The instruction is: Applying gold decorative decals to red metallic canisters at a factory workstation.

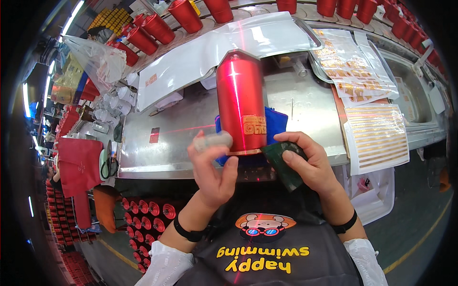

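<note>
A tall, shiny red metal cylinder [240, 97] with a gold printed pattern near its lower end lies on a blue cloth-like support [276, 121] in front of me. My right hand [310, 159] is closed on a dark green flat pad [286, 164], pinched between thumb and fingers beside the cylinder's near right edge. My left hand [214, 174] is at the cylinder's near left edge, its fingers smeared by motion. A pale, translucent covering or piece [214, 140] shows at its fingers; whether it is worn or held I cannot make out.
A metal worktop [310, 128] carries long white sheets [191, 62] at the back. Sheets with gold prints [353, 66] and gold stripes [377, 138] lie at right, near a sink [412, 100]. Red cylinders [186, 16] stand along the far line; several more red parts [143, 221] sit below left.
</note>
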`<state>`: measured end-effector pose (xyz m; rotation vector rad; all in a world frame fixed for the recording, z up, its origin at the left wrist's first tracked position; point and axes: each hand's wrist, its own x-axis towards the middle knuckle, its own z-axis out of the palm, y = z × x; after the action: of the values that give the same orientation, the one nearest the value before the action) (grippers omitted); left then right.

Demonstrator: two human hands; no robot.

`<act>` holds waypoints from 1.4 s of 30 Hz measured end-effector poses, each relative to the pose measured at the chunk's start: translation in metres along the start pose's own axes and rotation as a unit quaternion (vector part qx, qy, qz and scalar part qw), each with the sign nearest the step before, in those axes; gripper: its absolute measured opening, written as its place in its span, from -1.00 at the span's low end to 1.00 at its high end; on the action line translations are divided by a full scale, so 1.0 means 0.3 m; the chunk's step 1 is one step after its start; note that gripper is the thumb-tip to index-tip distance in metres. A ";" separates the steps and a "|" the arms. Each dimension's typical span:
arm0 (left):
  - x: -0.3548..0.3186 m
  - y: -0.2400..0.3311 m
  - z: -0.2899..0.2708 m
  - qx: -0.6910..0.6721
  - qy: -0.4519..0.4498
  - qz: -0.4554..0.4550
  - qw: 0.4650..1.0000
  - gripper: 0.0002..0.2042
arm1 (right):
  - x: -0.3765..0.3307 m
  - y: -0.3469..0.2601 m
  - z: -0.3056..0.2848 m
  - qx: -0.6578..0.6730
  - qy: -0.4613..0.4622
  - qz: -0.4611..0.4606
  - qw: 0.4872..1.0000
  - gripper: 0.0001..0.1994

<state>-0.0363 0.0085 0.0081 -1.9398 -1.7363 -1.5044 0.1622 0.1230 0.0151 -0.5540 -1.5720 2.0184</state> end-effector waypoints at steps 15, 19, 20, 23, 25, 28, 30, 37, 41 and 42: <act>0.093 0.029 0.036 0.113 -0.140 0.241 0.954 -0.84 | -0.008 0.006 -0.008 0.020 0.011 0.004 1.000 -0.70; 0.030 -0.005 -0.028 0.078 -0.091 0.171 0.978 -0.77 | -0.022 -0.003 -0.018 0.026 0.046 0.019 0.998 -0.70; 0.022 -0.003 -0.033 0.074 -0.093 0.174 0.978 -0.77 | -0.025 -0.003 -0.023 0.027 0.050 0.018 0.998 -0.70; 0.004 -0.001 -0.050 0.112 -0.074 0.147 0.980 -0.78 | -0.025 -0.015 -0.026 0.024 0.082 0.014 0.996 -0.71; -0.018 -0.015 -0.047 0.110 -0.055 0.123 0.985 -0.75 | -0.022 -0.028 -0.022 -0.030 0.091 -0.001 0.995 -0.77; -0.013 -0.009 -0.035 0.110 -0.043 0.072 0.990 -0.65 | -0.009 -0.100 0.005 -0.198 0.043 -0.037 0.979 -0.82; 0.008 0.007 -0.027 0.116 -0.049 0.043 0.991 -0.60 | 0.050 -0.082 0.038 -0.307 0.043 -0.235 0.921 -0.82; 0.022 0.000 -0.016 0.124 -0.097 -0.007 0.987 -0.40 | 0.044 -0.107 0.042 -0.488 -0.036 -0.376 0.787 -0.71; 0.031 -0.014 -0.001 0.081 -0.083 -0.020 0.993 -0.39 | -0.007 -0.083 0.041 -0.277 0.046 -0.179 0.943 -0.81; 0.031 -0.020 0.005 0.070 -0.084 -0.020 0.994 -0.39 | -0.011 -0.078 0.036 -0.277 0.047 -0.178 0.943 -0.81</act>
<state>-0.0418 0.0178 0.0110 -2.0217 -1.9012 -1.2244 0.1617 0.1172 0.0404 -0.5104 -2.0161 1.2603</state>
